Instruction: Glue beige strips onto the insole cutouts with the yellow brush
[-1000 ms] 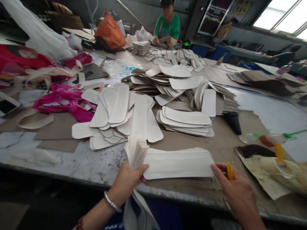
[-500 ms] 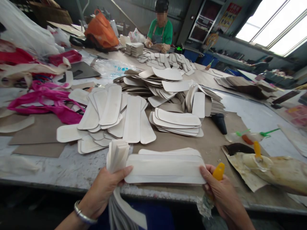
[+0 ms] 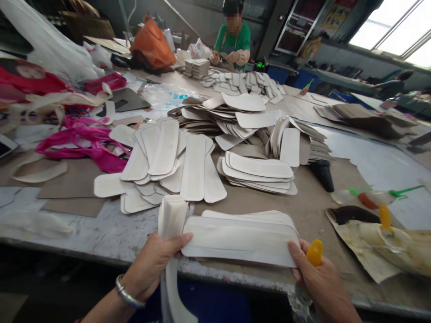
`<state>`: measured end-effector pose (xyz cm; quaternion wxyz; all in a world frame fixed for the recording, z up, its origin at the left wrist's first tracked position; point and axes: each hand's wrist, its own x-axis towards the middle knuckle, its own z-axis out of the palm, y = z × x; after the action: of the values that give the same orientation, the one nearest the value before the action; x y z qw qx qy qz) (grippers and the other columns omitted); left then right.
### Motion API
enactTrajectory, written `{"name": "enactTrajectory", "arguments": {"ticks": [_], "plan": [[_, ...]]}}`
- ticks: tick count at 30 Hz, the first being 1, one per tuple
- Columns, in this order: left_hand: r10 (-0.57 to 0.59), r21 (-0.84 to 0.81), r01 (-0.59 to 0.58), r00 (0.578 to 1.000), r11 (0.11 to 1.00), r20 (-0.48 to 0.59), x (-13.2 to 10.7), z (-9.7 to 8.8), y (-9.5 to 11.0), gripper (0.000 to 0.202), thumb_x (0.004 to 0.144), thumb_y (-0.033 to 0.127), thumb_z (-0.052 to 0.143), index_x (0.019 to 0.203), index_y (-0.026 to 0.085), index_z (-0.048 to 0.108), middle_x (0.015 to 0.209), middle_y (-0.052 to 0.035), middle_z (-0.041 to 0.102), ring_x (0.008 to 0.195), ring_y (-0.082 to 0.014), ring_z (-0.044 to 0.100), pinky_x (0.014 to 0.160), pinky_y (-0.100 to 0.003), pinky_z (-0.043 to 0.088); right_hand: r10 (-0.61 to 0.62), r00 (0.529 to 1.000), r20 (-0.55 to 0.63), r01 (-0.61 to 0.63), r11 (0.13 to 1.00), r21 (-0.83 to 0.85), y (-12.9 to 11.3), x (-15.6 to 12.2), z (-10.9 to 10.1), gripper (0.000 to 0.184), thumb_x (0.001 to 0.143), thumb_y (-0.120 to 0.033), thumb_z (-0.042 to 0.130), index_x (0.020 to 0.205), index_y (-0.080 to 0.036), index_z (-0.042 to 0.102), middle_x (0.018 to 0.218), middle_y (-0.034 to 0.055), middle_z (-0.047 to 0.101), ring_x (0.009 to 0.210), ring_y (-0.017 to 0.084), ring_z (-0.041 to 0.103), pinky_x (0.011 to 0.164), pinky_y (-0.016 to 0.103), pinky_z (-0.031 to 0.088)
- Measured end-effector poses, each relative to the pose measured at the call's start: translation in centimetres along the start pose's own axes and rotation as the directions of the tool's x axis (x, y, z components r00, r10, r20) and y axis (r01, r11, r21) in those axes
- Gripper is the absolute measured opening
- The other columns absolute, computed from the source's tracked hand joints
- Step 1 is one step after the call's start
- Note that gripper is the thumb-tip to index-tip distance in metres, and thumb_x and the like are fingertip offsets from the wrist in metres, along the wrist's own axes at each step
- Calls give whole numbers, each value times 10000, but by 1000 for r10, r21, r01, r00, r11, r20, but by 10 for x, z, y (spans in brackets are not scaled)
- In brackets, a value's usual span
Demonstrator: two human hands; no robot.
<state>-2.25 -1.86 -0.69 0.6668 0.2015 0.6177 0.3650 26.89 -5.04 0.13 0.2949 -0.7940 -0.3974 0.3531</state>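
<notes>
My left hand (image 3: 148,267) grips a bundle of long whitish strips (image 3: 172,217) that hang down below the table edge. Its thumb also presses the left end of a white rounded panel (image 3: 240,240). At the panel's other end, my right hand (image 3: 316,276) pinches the corner between thumb and fingers. A yellow-handled tool (image 3: 314,253) is tucked in that same hand, its lower end crusted with pale, glue-like matter. Beneath the held panel, more white panels (image 3: 269,216) lie on brown sheeting at the table's near edge.
Piles of white panels (image 3: 193,168) and a neat stack (image 3: 259,168) lie ahead. To the right are a black cone (image 3: 322,175), small bottles with green tips (image 3: 375,197) and a glue-smeared container (image 3: 380,237). A pink bag (image 3: 81,141) lies left. Across the table, a person in green (image 3: 234,40) handles pieces.
The view has swung slightly left, so everything sits further right. The held panel's right end dips a little. Both hands keep their grip. The person opposite has raised their hands with a piece.
</notes>
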Motion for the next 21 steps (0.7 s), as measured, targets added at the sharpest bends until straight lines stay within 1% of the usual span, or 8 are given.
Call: {"name": "enactTrajectory", "arguments": {"ticks": [5,8,10,12,14,17,20,21], "plan": [[2,14,-2,1000,1000,-8,1,0,0,410,489,415,823,719,134,631,631,-20,624,616,-162,556,575,-255,479,-1,1000,6,1,1000,0,2,0,0,429,724,-605,546,560,-215,474,421,-54,413,402,102,391,409,217,279],[-31,-13,31,999,999,17,0,-1,2,401,512,386,821,767,127,651,661,-45,661,639,-202,609,597,-286,516,31,999,44,-38,986,162,0,-2,0,424,722,-589,595,592,-197,498,427,-67,389,402,74,336,410,196,249],[-85,-65,90,993,994,77,-1,-1,4,439,527,364,821,859,128,657,731,-71,694,683,-241,647,629,-318,540,46,991,122,-87,929,360,-2,-4,1,419,724,-573,624,628,-182,507,427,-85,349,411,55,288,421,177,226],[-148,-115,163,980,980,135,-1,-1,7,517,537,343,826,973,139,636,808,-93,714,734,-278,670,667,-355,556,44,978,204,-148,836,529,-3,-5,2,413,730,-554,641,653,-173,503,419,-100,310,415,44,244,430,165,207],[-210,-142,233,965,962,159,0,0,10,597,541,330,831,1058,140,601,862,-119,719,775,-312,679,690,-389,565,43,969,244,-190,764,617,-3,-6,4,400,735,-528,657,664,-170,492,412,-108,294,414,39,213,433,163,195],[-266,-157,292,949,943,169,1,1,12,680,542,328,834,1133,131,561,893,-150,716,805,-347,677,691,-421,572,48,968,247,-202,735,648,-4,-4,6,395,733,-506,673,662,-168,481,410,-110,291,412,36,196,431,164,180],[-293,-122,313,943,942,158,2,-1,16,712,519,345,843,1140,136,564,834,-140,722,754,-361,679,653,-459,575,64,973,223,-191,766,613,-7,-1,8,417,715,-537,672,654,-170,483,428,-99,319,414,42,210,419,173,178],[-286,-102,298,951,949,118,3,-4,18,710,497,344,851,1119,136,578,796,-127,722,717,-362,678,626,-469,575,65,977,203,-176,784,595,-8,0,8,430,711,-552,666,637,-173,477,428,-94,323,414,46,218,415,177,181]]}}
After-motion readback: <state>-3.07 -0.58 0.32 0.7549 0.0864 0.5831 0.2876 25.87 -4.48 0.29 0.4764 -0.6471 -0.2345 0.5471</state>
